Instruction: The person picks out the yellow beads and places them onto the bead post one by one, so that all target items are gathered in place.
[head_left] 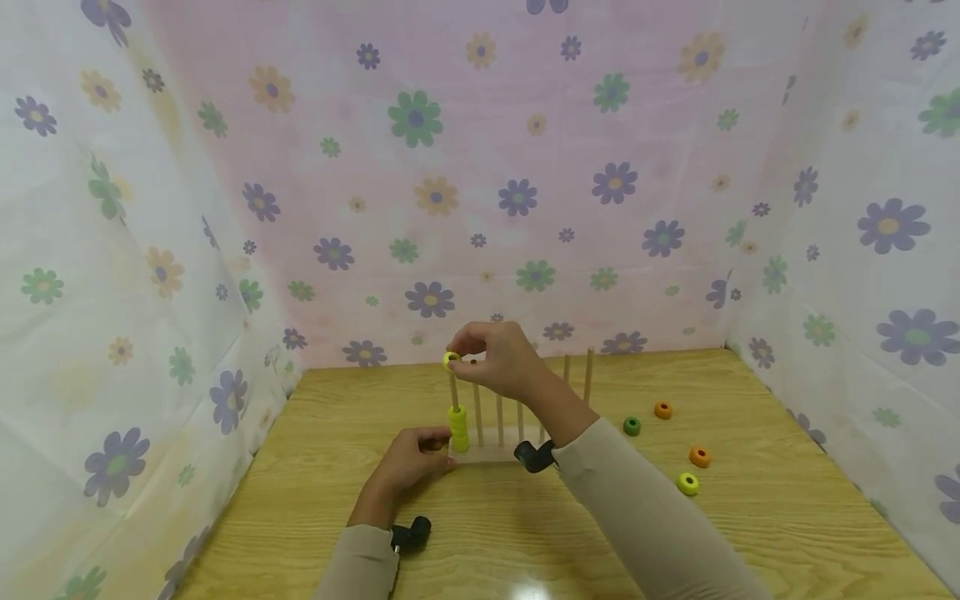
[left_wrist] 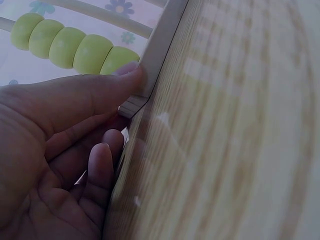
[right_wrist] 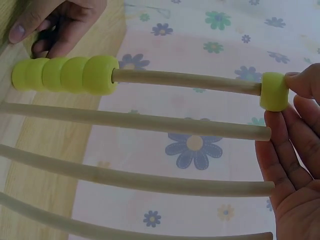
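Observation:
At the top of the leftmost peg, a yellow bead is pinched between thumb and fingers of my right hand. The peg's tip is inside or right at the bead's hole. Lower on that peg, several yellow beads are stacked down to the wooden base of the peg rack. My left hand grips the base's left end, with its thumb against the edge in the left wrist view; some of its fingers are hidden behind the wood. The other pegs that show carry no beads.
Loose beads lie on the wooden table right of the rack: a green bead, an orange bead, another orange bead and a yellow bead. Flowered cloth walls the table at the back and sides.

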